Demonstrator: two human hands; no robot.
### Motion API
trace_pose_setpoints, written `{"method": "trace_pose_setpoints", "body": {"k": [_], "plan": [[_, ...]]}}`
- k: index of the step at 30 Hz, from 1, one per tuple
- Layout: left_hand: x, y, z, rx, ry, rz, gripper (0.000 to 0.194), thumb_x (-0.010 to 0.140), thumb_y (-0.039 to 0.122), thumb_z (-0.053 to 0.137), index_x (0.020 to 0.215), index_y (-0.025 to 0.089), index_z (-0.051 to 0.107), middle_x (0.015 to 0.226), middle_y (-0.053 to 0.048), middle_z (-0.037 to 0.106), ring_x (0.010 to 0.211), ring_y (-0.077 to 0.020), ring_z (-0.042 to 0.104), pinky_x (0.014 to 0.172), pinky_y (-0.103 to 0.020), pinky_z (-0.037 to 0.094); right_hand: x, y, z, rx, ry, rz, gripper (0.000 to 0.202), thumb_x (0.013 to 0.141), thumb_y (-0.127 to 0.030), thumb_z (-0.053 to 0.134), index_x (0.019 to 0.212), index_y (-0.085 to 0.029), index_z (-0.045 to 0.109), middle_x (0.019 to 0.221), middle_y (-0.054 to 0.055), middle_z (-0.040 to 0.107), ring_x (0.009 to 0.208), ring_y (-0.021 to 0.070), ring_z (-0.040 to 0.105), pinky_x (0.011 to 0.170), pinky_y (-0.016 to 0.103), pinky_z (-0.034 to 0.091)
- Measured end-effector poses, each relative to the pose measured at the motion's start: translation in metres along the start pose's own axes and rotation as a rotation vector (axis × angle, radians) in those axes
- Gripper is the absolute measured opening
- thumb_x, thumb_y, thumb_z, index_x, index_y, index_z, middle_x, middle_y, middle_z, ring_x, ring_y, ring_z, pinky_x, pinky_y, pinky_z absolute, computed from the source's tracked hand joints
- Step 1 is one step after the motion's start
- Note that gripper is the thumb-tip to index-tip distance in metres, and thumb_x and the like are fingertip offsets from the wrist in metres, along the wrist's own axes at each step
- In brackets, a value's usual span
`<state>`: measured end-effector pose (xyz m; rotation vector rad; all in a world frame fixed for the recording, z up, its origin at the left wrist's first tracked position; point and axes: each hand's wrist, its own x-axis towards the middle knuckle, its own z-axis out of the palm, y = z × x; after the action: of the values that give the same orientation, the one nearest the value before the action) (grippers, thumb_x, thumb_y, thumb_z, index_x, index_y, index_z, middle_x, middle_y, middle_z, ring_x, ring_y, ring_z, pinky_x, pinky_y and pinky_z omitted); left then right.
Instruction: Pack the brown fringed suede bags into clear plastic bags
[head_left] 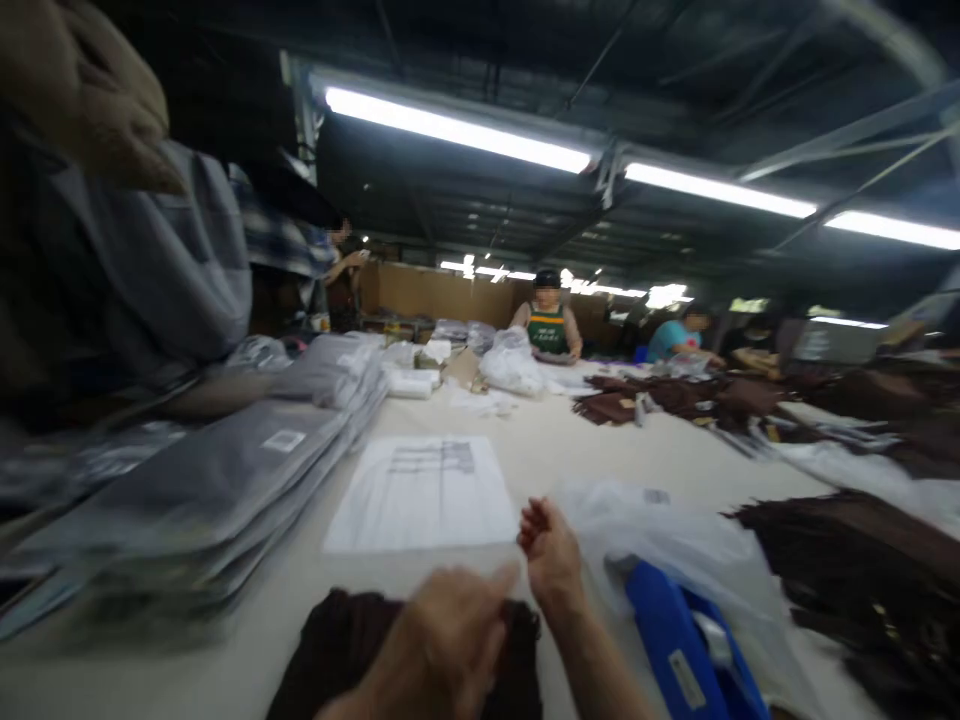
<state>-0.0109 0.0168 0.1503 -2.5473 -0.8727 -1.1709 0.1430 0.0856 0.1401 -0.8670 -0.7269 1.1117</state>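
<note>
My left hand (450, 635) is smeared by motion above a folded dark brown cloth piece (337, 645) at the near edge. Its index finger seems to point right, but what the other fingers do is unclear. Just right of it, my right hand (553, 560) is raised with loosely curled fingers and nothing visible in them. Beyond both hands lies a flat white sheet (420, 500) with dark print; whether it is paper or plastic cannot be made out. Clear plastic bags (675, 530) lie to the right, with a blue tool resembling a tape dispenser (675, 640) on them.
Grey bagged goods (225, 470) are stacked at left. Dark brown fringed cloths (862, 570) pile up on the right. Crumpled clear plastic (514, 362) lies farther along the pale table (570, 440). A person in a green apron (547, 330) stands at the far end; others work nearby.
</note>
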Motion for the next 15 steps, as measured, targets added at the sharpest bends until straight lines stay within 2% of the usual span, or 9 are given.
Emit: {"method": "trace_pose_setpoints", "body": {"k": [2, 3, 5, 6, 7, 8, 10, 13, 15], "plan": [[-0.031, -0.025, -0.013, 0.085, -0.029, -0.176, 0.041, 0.089, 0.017, 0.038, 0.13, 0.013, 0.04, 0.108, -0.013, 0.063, 0.103, -0.0211, 0.058, 0.087, -0.036, 0.049, -0.03, 0.007, 0.01, -0.135, -0.127, 0.011, 0.013, 0.076, -0.03, 0.062, 0.085, -0.02, 0.064, 0.079, -0.001, 0.064, 0.069, 0.0103, 0.055, 0.065, 0.024, 0.046], [-0.051, -0.035, -0.013, 0.153, -0.094, -0.225, 0.04, 0.089, 0.019, 0.038, 0.129, 0.014, 0.041, 0.114, -0.013, 0.061, 0.109, -0.0235, 0.055, 0.089, -0.04, 0.048, -0.045, 0.013, 0.015, -0.199, -0.235, 0.017, 0.016, 0.071, -0.026, 0.067, 0.086, -0.02, 0.066, 0.088, 0.002, 0.067, 0.08, 0.014, 0.058, 0.078, 0.028, 0.046], [-0.088, -0.045, -0.003, 0.239, -0.226, -0.339, 0.039, 0.089, 0.019, 0.037, 0.127, 0.008, 0.043, 0.118, -0.017, 0.059, 0.112, -0.0256, 0.054, 0.088, -0.042, 0.049, -0.07, 0.027, 0.02, -0.505, -0.543, -0.135, 0.029, 0.069, -0.02, 0.066, 0.099, -0.022, 0.067, 0.108, 0.006, 0.065, 0.102, 0.0215, 0.056, 0.095, 0.039, 0.04], [-0.103, -0.046, 0.005, 0.257, -0.303, -0.366, 0.04, 0.088, 0.018, 0.038, 0.127, 0.008, 0.043, 0.122, -0.018, 0.057, 0.117, -0.0273, 0.051, 0.091, -0.045, 0.047, -0.08, 0.034, 0.019, -0.675, -0.638, -0.248, 0.034, 0.07, -0.019, 0.064, 0.104, -0.022, 0.065, 0.113, 0.008, 0.063, 0.107, 0.0237, 0.055, 0.096, 0.042, 0.04], [-0.113, -0.045, 0.012, 0.272, -0.362, -0.388, 0.041, 0.088, 0.018, 0.04, 0.128, 0.008, 0.043, 0.126, -0.017, 0.054, 0.121, -0.0284, 0.047, 0.094, -0.047, 0.045, -0.086, 0.041, 0.015, -0.83, -0.678, -0.367, 0.037, 0.072, -0.019, 0.062, 0.109, -0.023, 0.063, 0.116, 0.009, 0.062, 0.109, 0.0245, 0.054, 0.095, 0.043, 0.041], [-0.119, -0.044, 0.019, 0.276, -0.409, -0.401, 0.042, 0.087, 0.018, 0.041, 0.129, 0.009, 0.042, 0.13, -0.017, 0.051, 0.123, -0.0294, 0.044, 0.096, -0.049, 0.043, -0.091, 0.046, 0.008, -0.94, -0.661, -0.468, 0.037, 0.075, -0.02, 0.061, 0.112, -0.023, 0.061, 0.117, 0.01, 0.061, 0.109, 0.0242, 0.054, 0.093, 0.043, 0.044], [-0.12, -0.04, 0.025, 0.276, -0.455, -0.411, 0.044, 0.087, 0.02, 0.043, 0.13, 0.009, 0.042, 0.133, -0.017, 0.048, 0.126, -0.0307, 0.04, 0.099, -0.051, 0.04, -0.096, 0.05, -0.011, -1.012, -0.605, -0.556, 0.035, 0.079, -0.022, 0.058, 0.114, -0.022, 0.059, 0.117, 0.011, 0.06, 0.108, 0.0226, 0.056, 0.089, 0.038, 0.048], [-0.112, -0.039, 0.023, 0.262, -0.464, -0.42, 0.045, 0.088, 0.022, 0.043, 0.131, 0.008, 0.041, 0.135, -0.018, 0.046, 0.128, -0.0315, 0.038, 0.101, -0.051, 0.039, -0.105, 0.047, -0.044, -0.974, -0.703, -0.678, 0.031, 0.086, -0.033, 0.051, 0.116, -0.028, 0.057, 0.111, 0.007, 0.064, 0.104, 0.0202, 0.058, 0.087, 0.034, 0.049], [-0.111, -0.04, 0.021, 0.257, -0.461, -0.427, 0.045, 0.088, 0.022, 0.043, 0.132, 0.009, 0.041, 0.136, -0.018, 0.045, 0.128, -0.0315, 0.037, 0.101, -0.051, 0.038, -0.113, 0.047, -0.059, -0.965, -0.769, -0.839, 0.027, 0.089, -0.035, 0.048, 0.113, -0.033, 0.058, 0.097, 0.001, 0.07, 0.093, 0.0168, 0.063, 0.082, 0.03, 0.049]]}}
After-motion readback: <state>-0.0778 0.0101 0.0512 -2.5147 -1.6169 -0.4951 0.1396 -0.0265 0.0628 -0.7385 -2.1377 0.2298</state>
